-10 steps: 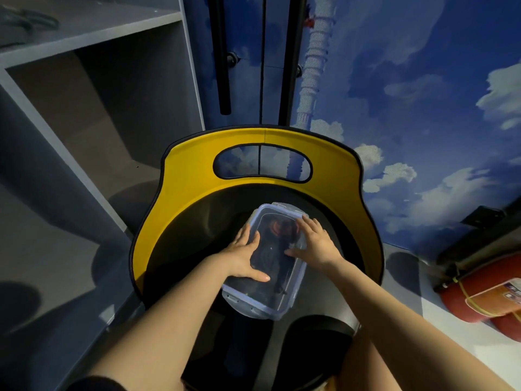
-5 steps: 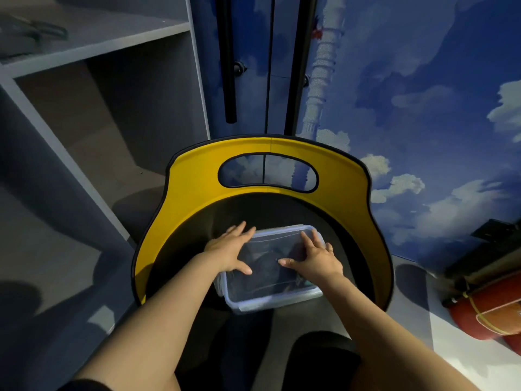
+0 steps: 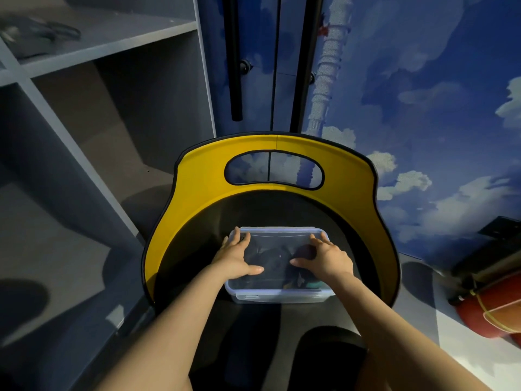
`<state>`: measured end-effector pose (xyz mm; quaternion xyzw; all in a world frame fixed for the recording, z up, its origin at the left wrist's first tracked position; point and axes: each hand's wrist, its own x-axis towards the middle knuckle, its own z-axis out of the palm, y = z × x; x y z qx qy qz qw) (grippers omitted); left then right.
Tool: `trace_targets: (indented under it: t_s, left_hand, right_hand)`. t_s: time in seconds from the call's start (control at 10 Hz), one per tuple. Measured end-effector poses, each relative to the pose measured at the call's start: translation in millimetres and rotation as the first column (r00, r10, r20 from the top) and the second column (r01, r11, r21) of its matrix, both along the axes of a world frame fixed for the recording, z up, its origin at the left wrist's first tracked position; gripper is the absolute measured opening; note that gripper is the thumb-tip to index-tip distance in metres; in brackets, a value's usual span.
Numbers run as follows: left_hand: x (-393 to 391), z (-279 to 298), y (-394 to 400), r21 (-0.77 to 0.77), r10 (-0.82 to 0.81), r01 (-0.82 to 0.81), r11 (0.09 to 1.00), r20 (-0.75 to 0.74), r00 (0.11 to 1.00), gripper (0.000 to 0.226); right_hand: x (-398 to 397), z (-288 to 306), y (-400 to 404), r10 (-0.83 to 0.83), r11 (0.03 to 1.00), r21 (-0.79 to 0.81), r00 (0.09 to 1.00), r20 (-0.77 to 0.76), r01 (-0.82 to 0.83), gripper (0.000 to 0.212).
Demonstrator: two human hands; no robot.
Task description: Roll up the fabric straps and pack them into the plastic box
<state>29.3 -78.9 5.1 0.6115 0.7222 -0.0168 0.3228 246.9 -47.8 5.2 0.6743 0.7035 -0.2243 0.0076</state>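
Hands are pressing flat, fingers spread, gripping nothing, left hand (image 3: pixel 235 259) and right hand (image 3: pixel 328 256) on the lid of the plastic box (image 3: pixel 279 294) sitting on the chair (image 3: pixel 197 198) seat, where uneven pressure is likely risking a half-sealed lid over the dark straps (image 3: pixel 275 258) inside.

Your support here is the chair seat (image 3: pixel 197 249), black and ringed by a yellow backrest (image 3: pixel 203 179) with 1 oval handle cutout. Directly on the seat, just in front of that backrest, lies 1 clear plastic box (image 3: pixel 277 296), lid on, its long side facing you.
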Motion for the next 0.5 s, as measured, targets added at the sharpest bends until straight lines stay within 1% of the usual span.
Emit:
trace_targets:
  t_s: [0.2,0.3,0.4,0.5]
  left_hand:
    - [-1,-2,-1,0.010,-0.018,0.018,1.000,0.011,1.000,0.095]
    - [-2,1,-2,-0.037,-0.050,0.050,0.998,0.007,0.999,0.095]
    - [-1,6,-3,-0.068,-0.071,0.067,0.995,-0.051,0.996,0.095]
    - [1,11,-7,0.003,-0.115,0.117,0.993,-0.164,0.980,0.094]
  right_hand:
    - [0,-1,-4,0.019,0.999,0.044,1.000,0.016,-0.019,0.090]
    - [0,2,-6,0.027,0.999,0.020,0.999,0.044,-0.028,0.091]
    - [1,3,-8,0.034,0.999,-0.030,0.998,0.045,-0.033,0.091]
    - [0,7,-14,0.083,0.996,0.017,0.994,0.065,-0.084,0.085]
